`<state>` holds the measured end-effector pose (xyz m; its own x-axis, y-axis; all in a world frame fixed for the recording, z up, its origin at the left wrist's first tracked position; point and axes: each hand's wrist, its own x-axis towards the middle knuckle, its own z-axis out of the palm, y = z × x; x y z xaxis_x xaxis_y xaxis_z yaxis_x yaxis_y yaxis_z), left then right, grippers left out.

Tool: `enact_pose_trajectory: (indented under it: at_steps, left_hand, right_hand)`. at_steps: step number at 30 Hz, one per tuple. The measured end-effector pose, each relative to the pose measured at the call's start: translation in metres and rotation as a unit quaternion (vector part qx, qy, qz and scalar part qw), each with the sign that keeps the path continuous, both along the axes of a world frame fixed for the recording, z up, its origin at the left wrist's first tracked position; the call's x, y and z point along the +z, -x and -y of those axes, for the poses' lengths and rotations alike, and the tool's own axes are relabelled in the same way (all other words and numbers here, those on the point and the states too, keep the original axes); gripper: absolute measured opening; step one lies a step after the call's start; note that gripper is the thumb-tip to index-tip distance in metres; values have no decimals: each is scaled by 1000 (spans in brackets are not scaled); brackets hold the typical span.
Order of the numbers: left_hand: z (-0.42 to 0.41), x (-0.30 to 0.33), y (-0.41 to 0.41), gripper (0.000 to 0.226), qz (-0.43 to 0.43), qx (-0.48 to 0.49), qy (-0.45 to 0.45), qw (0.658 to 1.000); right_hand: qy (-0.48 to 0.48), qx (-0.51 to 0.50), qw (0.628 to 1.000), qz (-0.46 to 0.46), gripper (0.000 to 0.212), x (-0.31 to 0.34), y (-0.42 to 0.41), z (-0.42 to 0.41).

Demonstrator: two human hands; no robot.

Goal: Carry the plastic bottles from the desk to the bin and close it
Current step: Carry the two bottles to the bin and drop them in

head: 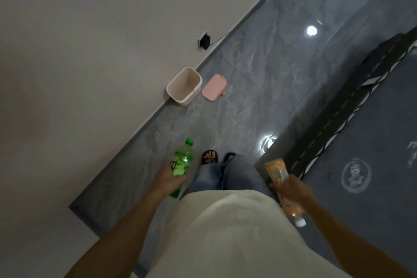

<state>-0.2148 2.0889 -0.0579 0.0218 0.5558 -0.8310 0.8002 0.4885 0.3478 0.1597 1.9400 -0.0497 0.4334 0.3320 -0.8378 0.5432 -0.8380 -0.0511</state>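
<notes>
My left hand (167, 179) grips a green plastic bottle (183, 160) with a green cap pointing away from me. An orange-labelled clear bottle (276, 170) is held in my right hand (291, 187), its white cap pointing back toward me. Ahead on the floor, a cream bin (184, 86) stands open against the wall and looks empty inside. Its pink lid (214, 86) lies flat on the tiles just right of it, apart from the bin.
A pale wall (90, 52) runs along the left, with a black plug in a socket (204, 41) and a cord above the bin. Grey glossy floor tiles (259, 79) lie between me and the bin. A dark desk with a mat (361, 142) fills the right side.
</notes>
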Motion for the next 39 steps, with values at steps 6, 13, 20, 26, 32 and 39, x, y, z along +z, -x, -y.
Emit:
enact_pose_trajectory:
  at_steps: [6, 13, 20, 26, 32, 39]
  left_hand:
    - [-92, -3, -81, 53, 38, 21, -30, 999]
    - [-123, -30, -118, 69, 5, 96, -22, 995]
    - [-80, -44, -106, 87, -21, 245, 61, 967]
    - [-78, -81, -111, 65, -3, 352, 89, 932]
    - [-134, -166, -113, 58, 23, 417, 27, 908]
    - [-222, -310, -101, 46, 14, 450, -74, 890]
  right_hand:
    - [54, -12, 998, -11, 50, -1, -64, -34]
    - [82, 99, 992, -17, 42, -4, -142, -165]
    - [52, 236, 970, -36, 64, -8, -137, -325]
    - [19, 373, 924, -79, 75, -59, -79, -408]
    - [-55, 437, 894, -80, 75, -155, 1, -481]
    - [-179, 599, 778, -64, 64, -319, 101, -567]
